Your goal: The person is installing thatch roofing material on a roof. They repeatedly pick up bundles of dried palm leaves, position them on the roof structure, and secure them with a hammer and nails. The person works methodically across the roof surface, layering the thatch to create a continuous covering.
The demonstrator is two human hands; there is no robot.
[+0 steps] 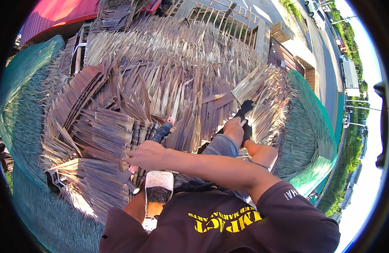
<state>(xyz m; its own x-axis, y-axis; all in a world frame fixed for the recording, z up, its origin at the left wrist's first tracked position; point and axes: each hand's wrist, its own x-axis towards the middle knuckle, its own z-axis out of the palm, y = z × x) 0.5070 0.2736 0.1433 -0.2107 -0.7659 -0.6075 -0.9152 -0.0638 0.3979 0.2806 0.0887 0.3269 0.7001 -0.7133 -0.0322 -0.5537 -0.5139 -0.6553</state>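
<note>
One hand, the right hand (147, 154), reaches across the body and closes around a dark-handled tool (162, 131) lying on dried thatch panels (114, 130), the left hand being hidden, its state undeterminable, green netting (29, 105) flanking the stack.

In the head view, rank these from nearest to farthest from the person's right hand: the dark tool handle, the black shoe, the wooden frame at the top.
From the right hand:
1. Dark tool handle, just above the hand, at its fingers.
2. Black shoe, up and to the right, on the thatch.
3. Wooden frame, far off at the top edge.
</note>
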